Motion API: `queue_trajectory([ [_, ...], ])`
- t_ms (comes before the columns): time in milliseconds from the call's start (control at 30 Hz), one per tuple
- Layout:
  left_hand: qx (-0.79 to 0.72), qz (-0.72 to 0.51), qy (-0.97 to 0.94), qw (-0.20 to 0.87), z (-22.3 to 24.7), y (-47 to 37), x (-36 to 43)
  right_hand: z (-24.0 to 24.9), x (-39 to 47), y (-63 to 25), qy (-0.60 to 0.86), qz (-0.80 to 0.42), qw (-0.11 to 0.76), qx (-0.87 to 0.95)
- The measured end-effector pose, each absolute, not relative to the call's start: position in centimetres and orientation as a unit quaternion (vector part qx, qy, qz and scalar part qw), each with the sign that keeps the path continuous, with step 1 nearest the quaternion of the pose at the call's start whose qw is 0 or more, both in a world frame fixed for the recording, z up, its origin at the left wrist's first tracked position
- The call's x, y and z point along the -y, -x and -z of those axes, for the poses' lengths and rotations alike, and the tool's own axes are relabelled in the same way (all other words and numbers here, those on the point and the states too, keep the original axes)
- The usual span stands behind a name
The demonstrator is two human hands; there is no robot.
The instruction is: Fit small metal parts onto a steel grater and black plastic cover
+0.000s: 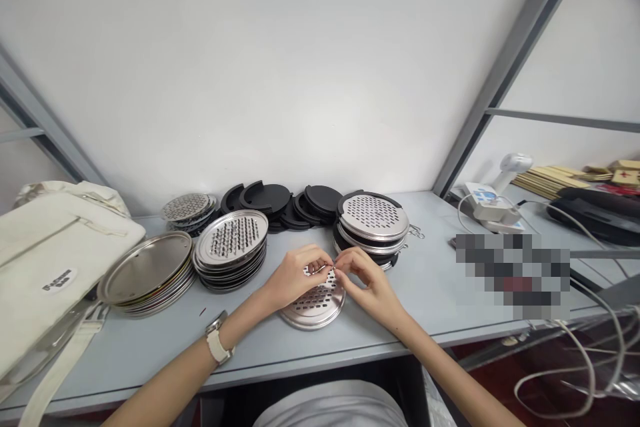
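Steel grater [314, 317] lies beneath left hand [299, 275] and right hand [369, 279], fingertips meeting; whether they grip anything, I cannot tell.

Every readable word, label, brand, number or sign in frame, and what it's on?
No words or numbers readable for certain.
Cream bag: oval patch, dark lettering, too blurred.
White box: blue print, too small.
Tan piece, far right: red cross-like mark.
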State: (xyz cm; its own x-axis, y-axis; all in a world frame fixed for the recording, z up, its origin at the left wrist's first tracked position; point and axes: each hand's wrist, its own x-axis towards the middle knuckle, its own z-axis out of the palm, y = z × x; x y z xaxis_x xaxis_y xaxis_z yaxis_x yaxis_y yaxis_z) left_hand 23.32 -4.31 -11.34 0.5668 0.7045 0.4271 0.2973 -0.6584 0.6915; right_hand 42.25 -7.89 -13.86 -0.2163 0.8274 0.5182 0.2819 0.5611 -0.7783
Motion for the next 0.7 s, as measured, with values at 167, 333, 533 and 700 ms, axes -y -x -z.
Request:
queue_trajectory([
  [167, -0.304, -0.378, -0.831, 0.273, 11.4, -23.4, 4.2, 14.3, 7.7, -42.3, 0.370, -0.312, 0.512, 0.710],
  [333, -0.314, -0.391, -0.824, 0.265, 11.1, -23.4, 4.1, 14.6, 7.7, -42.1, 0.343, -0.374, 0.516, 0.690],
  [533, -0.308, -0.391, -0.828, 0.258, 11.2, -23.5, 4.2, 14.8, 7.8, -42.2, 0.352, -0.353, 0.501, 0.707],
  [700, -0.309, -0.391, -0.824, 0.270, 11.4, -23.5, 4.2, 15.0, 7.7, -42.3, 0.355, -0.370, 0.492, 0.703],
])
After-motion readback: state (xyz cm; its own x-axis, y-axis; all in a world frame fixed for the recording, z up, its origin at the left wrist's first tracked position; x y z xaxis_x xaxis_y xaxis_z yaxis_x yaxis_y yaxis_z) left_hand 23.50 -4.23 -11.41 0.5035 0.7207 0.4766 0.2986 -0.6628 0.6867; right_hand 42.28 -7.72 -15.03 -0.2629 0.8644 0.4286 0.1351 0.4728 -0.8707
